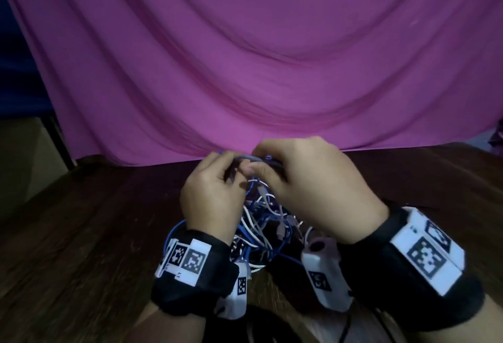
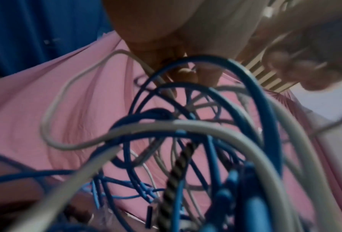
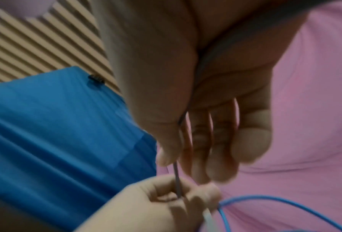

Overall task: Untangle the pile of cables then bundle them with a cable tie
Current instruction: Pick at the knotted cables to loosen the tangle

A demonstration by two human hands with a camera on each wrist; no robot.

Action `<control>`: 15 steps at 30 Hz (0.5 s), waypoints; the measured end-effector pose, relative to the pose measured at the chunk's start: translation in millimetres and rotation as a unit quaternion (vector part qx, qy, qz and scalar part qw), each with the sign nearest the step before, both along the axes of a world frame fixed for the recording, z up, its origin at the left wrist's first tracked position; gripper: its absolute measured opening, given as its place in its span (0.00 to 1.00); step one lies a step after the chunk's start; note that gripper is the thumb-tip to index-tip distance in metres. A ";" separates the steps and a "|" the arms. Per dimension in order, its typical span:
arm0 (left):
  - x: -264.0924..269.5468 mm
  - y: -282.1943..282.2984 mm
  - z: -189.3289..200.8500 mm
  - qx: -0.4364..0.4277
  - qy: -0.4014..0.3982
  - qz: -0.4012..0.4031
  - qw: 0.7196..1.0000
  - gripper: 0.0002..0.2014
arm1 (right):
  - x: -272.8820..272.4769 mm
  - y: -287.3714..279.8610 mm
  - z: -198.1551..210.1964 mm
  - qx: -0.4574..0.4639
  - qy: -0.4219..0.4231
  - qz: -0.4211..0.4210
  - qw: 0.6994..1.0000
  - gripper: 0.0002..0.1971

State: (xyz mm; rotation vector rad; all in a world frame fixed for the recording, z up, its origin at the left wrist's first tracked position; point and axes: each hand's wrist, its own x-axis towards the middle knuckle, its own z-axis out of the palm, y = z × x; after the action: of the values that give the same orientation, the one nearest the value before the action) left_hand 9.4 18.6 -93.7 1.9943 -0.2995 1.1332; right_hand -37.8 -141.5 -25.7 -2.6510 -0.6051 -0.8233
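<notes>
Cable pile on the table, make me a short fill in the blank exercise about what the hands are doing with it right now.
1. Both hands pinch the same ____ cable above the pile of cables.
2. The pile lies on a dark ____ table.
3. Behind the table hangs a ____ cloth.
4. The left hand and right hand each wear a black ____ band.

Missing words: grey; wooden; pink; wrist

Left hand (image 1: 211, 193), right hand (image 1: 307, 182), both pinching.

- the cable pile (image 1: 261, 223) lies partly hidden under both wrists;
- left wrist view: nearest cables (image 2: 186, 125) blurred;
- the grey cable (image 3: 177, 180) vanishes between the left hand's (image 3: 156, 199) fingers.
</notes>
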 end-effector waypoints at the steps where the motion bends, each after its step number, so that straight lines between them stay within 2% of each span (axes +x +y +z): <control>1: 1.8 -0.1 -0.2 -0.014 -0.007 -0.016 1.000 0.08 | 1.0 1.3 -1.4 -0.005 0.006 -0.006 1.000 0.16; 3: 8.2 1.4 -3.8 -0.020 0.001 -0.025 0.999 0.08 | 3.5 -1.0 1.4 0.044 0.008 0.017 0.999 0.15; 4: 12.2 2.1 -7.1 -0.016 0.016 -0.026 0.999 0.09 | 5.4 -4.4 4.7 0.094 -0.017 0.038 0.995 0.15; 6: 18.9 3.4 -13.9 -0.025 0.063 -0.037 0.997 0.11 | 10.2 -14.4 11.2 0.196 -0.107 0.056 0.973 0.16; 8: 23.3 5.5 -18.0 -0.047 0.108 -0.049 0.992 0.13 | 14.1 -24.7 15.0 0.253 -0.172 0.038 0.951 0.15; 10: 24.9 8.0 -19.5 -0.040 0.127 -0.047 0.990 0.16 | 20.2 -35.0 14.6 0.294 -0.181 0.010 0.938 0.13; 12: 23.0 9.2 -18.0 -0.020 0.129 -0.081 0.988 0.18 | 27.6 -45.7 14.3 0.329 -0.182 -0.010 0.927 0.13; 15: 19.4 10.0 -11.8 -0.058 0.132 -0.154 0.978 0.12 | 38.4 -59.7 13.3 0.330 -0.158 -0.038 0.930 0.14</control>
State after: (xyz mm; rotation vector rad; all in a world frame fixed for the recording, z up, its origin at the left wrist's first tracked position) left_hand 28.8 28.6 -105.5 1.8894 -0.3793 0.6678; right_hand 0.6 -201.2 -12.4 -1.9525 -0.2268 -1.2330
